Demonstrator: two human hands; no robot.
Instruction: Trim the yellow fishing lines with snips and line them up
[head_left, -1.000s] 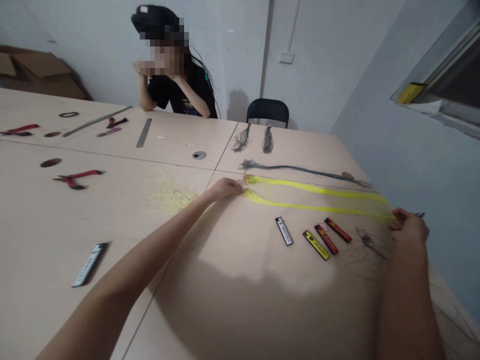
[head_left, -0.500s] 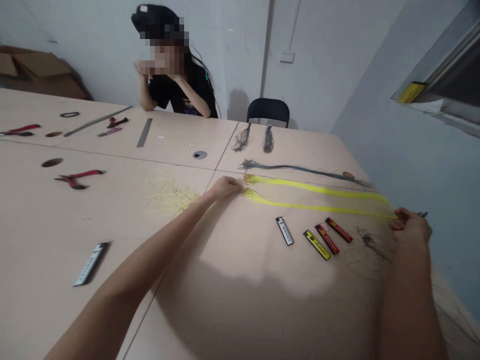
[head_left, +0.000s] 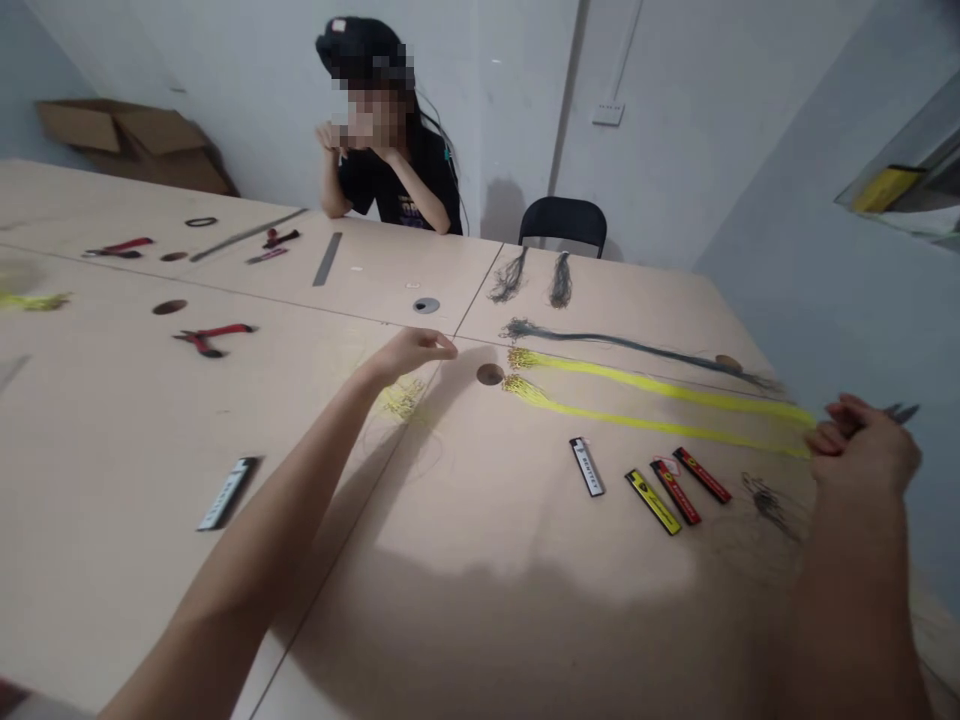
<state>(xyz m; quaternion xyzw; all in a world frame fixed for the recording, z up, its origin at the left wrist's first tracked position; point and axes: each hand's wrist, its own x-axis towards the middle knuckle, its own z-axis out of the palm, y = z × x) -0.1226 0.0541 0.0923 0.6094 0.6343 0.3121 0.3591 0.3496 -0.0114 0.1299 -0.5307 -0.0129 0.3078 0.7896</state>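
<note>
Two long bundles of yellow cord, an upper one [head_left: 660, 384] and a lower one [head_left: 645, 426], lie across the table with their gold ends to the left. My right hand [head_left: 862, 440] is closed at their right ends, and dark pointed tips of a tool stick out beyond its fingers. My left hand [head_left: 420, 352] is raised over the table, left of the gold ends, its fingers pressed together; anything between them is too small to make out. Below it lies a loose tangle of thin yellow cord [head_left: 405, 398]. A dark cord bundle [head_left: 615, 340] lies behind the yellow ones.
Labelled strips, such as a yellow one [head_left: 652, 502] and a white one [head_left: 586, 467], lie in front of the cords. Red-handled pliers [head_left: 214, 338] are at the left. Across the table [head_left: 465, 520] sits a person [head_left: 397, 185]; a black chair [head_left: 562, 220] stands beside them.
My left hand has moved left and up, away from the gold ends, uncovering a round hole in the table. My right hand stays by the right ends. The view has shifted left.
</note>
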